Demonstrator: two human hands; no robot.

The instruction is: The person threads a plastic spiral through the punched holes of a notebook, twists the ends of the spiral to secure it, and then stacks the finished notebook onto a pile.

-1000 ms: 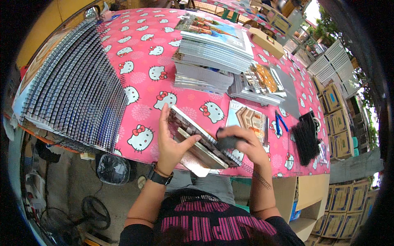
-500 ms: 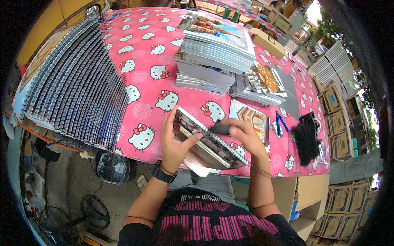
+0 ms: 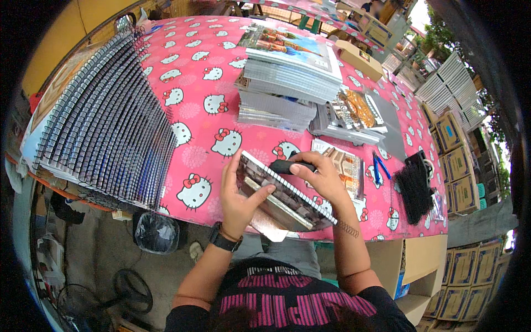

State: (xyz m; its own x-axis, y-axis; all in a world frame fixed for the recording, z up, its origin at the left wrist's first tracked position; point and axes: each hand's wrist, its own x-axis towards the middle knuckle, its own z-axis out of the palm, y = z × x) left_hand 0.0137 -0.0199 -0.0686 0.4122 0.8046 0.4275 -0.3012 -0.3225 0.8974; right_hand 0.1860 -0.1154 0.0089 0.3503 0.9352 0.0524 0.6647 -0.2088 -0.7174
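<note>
My left hand [image 3: 239, 195] grips a book [image 3: 276, 205] with a dark photo cover, thumb across its face, tilted above the table's near edge. White and black marks of a spiral binding run along the book's upper edge. My right hand [image 3: 318, 174] is closed around a small black tool [image 3: 290, 166] held against that edge; its exact kind is unclear. A thin dark coil [image 3: 348, 228] shows at my right wrist, close to the book's lower corner. Behind my right hand lies another book [image 3: 352, 174] with a building on its cover.
Many coil-bound books [image 3: 105, 122] stand in a slanted row at left. Stacks of unbound books [image 3: 290, 74] sit at the far middle. To the right are blue-handled pliers [image 3: 379, 167] and a heap of black coils [image 3: 415, 191]. Cardboard boxes [image 3: 456, 166] are piled beyond the pink tablecloth [image 3: 193, 155].
My right hand and the black tool have shifted slightly left and up along the book's bound edge. The left hand keeps its hold. The whole view has moved a little.
</note>
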